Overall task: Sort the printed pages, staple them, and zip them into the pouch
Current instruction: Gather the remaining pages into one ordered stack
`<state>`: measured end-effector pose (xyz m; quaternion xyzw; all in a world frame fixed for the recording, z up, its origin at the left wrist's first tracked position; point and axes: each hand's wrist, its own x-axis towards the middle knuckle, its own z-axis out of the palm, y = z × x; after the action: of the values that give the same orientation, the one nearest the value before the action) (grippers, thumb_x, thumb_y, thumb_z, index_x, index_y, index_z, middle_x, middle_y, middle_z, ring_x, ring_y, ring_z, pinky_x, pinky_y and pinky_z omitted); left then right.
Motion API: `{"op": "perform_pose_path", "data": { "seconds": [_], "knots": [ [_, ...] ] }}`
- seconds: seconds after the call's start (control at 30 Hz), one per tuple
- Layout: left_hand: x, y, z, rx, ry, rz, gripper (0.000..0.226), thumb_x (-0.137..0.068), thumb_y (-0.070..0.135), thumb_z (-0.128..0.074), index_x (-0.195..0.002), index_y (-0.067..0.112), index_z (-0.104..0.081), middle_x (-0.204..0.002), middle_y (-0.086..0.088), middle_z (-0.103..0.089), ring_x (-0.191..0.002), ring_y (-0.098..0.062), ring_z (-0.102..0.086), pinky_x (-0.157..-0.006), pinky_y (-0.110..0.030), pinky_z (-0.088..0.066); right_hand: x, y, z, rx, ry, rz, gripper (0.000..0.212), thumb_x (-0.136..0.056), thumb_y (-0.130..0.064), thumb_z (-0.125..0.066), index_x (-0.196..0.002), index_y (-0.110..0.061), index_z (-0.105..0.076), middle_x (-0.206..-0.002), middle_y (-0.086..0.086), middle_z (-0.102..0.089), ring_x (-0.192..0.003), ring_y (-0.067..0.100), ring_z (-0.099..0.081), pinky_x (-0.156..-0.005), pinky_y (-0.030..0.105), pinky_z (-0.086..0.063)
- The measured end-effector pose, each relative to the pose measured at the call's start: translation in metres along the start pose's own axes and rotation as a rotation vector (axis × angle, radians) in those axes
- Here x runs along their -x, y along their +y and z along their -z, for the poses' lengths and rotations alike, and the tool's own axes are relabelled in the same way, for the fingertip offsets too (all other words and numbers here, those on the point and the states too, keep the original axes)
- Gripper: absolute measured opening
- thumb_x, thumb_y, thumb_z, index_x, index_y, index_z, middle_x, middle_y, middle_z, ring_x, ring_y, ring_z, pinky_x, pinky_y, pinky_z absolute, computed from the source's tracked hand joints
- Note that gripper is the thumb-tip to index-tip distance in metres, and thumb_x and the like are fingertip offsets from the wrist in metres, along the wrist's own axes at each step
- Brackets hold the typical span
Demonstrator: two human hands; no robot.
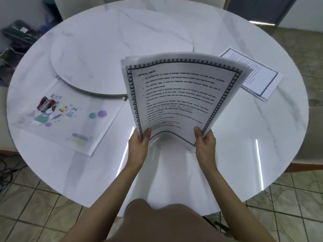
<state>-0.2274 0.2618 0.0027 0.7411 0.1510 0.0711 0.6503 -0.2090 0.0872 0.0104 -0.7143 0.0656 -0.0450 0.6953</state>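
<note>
The person's forearms are bare, with no sleeves, watch or bracelets showing. The left hand [139, 145] and right hand [205, 144] wear no rings or gloves, and the thumbnails are short and unpainted. A plain brown garment [162, 222] covers the torso below.

I see bright, even indoor light; two streaks of glare on the glossy table [227, 154] at lower centre and right; edges bow, slightly soft.
</note>
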Motion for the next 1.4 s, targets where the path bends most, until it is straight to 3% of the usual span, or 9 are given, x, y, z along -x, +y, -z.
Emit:
{"op": "perform_pose_path", "data": {
  "seconds": [0.2, 0.37, 0.77, 0.9, 1.0, 1.1, 1.2, 1.3, 1.4],
  "knots": [
    [-0.001, 0.007, -0.008, 0.0, -0.028, -0.004, 0.018, -0.096, 0.024, -0.047, -0.113, 0.026, -0.053, -0.107, 0.016, -0.062, -0.101, 0.005, -0.058, -0.082, -0.01, -0.046, -0.009, -0.006, 0.015, 0.016, 0.017, 0.039, 0.013, -0.096, -0.019, -0.048, -0.1, -0.03, -0.054, -0.101, -0.021, -0.06, -0.092, -0.013, -0.057, -0.086, 0.009, -0.044],
    [-0.006, 0.011, -0.024, -0.027, -0.075, 0.003, 0.017, -0.096, 0.025, -0.046, -0.111, 0.023, -0.054, -0.101, 0.019, -0.061, -0.09, 0.012, -0.059, -0.076, -0.004, -0.046, -0.028, -0.007, 0.036, 0.075, 0.078, 0.069, 0.022, -0.095, -0.015, -0.051, -0.075, -0.024, -0.045, -0.064, -0.02, -0.051, -0.06, -0.006, -0.042, -0.061, 0.01, -0.037],
    [-0.008, 0.016, -0.079, -0.104, -0.092, 0.061, 0.027, -0.099, 0.024, -0.04, -0.123, 0.017, -0.052, -0.11, 0.009, -0.059, -0.095, -0.005, -0.056, -0.074, -0.006, -0.043, -0.075, -0.002, 0.094, 0.228, 0.084, 0.078, 0.003, -0.094, -0.014, -0.05, -0.093, -0.015, -0.053, -0.082, 0.005, -0.052, -0.073, 0.01, -0.045, -0.067, 0.016, -0.038],
    [-0.006, 0.02, -0.1, -0.065, -0.015, 0.105, 0.014, -0.099, 0.02, -0.041, -0.111, 0.02, -0.049, -0.102, 0.016, -0.059, -0.093, 0.001, -0.056, -0.077, -0.008, -0.043, -0.099, -0.001, 0.107, 0.265, 0.065, 0.047, 0.015, -0.094, -0.014, -0.05, -0.107, -0.014, -0.057, -0.079, -0.006, -0.055, -0.071, 0.003, -0.049, -0.066, 0.007, -0.04],
    [-0.01, 0.021, -0.113, -0.093, 0.044, 0.159, 0.014, -0.098, 0.018, -0.042, -0.11, 0.013, -0.047, -0.104, 0.006, -0.058, -0.095, -0.012, -0.056, -0.079, -0.021, -0.043, -0.115, 0.0, 0.111, 0.288, 0.032, 0.017, 0.019, -0.094, -0.012, -0.049, -0.111, -0.016, -0.057, -0.084, -0.013, -0.056, -0.077, -0.002, -0.053, -0.065, -0.001, -0.038],
    [-0.015, 0.018, -0.123, -0.171, 0.048, 0.268, 0.026, -0.098, 0.015, -0.043, -0.121, 0.005, -0.044, -0.117, -0.006, -0.056, -0.1, -0.019, -0.052, -0.082, -0.027, -0.042, -0.128, 0.008, 0.111, 0.37, -0.015, -0.027, 0.024, -0.094, -0.009, -0.049, -0.116, -0.009, -0.058, -0.096, 0.002, -0.06, -0.085, 0.01, -0.053, -0.066, -0.003, -0.037],
    [-0.017, 0.013, -0.129, -0.251, 0.029, 0.365, 0.033, -0.097, 0.012, -0.044, -0.127, 0.002, -0.038, -0.129, -0.013, -0.052, -0.108, -0.025, -0.051, -0.085, -0.031, -0.044, -0.136, 0.024, 0.111, 0.474, -0.064, -0.084, 0.027, -0.093, -0.006, -0.049, -0.118, -0.003, -0.057, -0.11, 0.014, -0.063, -0.091, 0.013, -0.052, -0.074, 0.008, -0.037],
    [-0.017, 0.012, -0.13, -0.263, 0.048, 0.377, 0.037, -0.095, 0.012, -0.046, -0.13, 0.003, -0.036, -0.129, -0.013, -0.051, -0.1, -0.021, -0.049, -0.083, -0.032, -0.044, -0.139, 0.033, 0.112, 0.514, -0.075, -0.094, 0.026, -0.093, -0.005, -0.049, -0.117, -0.002, -0.058, -0.11, 0.015, -0.063, -0.092, 0.015, -0.054, -0.073, 0.009, -0.034],
    [-0.019, 0.01, -0.123, -0.242, 0.069, 0.406, 0.043, -0.094, 0.013, -0.049, -0.133, 0.006, -0.034, -0.128, -0.011, -0.053, -0.109, -0.025, -0.053, -0.077, -0.028, -0.043, -0.141, 0.036, 0.112, 0.53, -0.079, -0.086, 0.025, -0.092, -0.005, -0.05, -0.116, -0.002, -0.059, -0.108, 0.015, -0.064, -0.091, 0.017, -0.056, -0.072, 0.009, -0.034]
  ]
}}
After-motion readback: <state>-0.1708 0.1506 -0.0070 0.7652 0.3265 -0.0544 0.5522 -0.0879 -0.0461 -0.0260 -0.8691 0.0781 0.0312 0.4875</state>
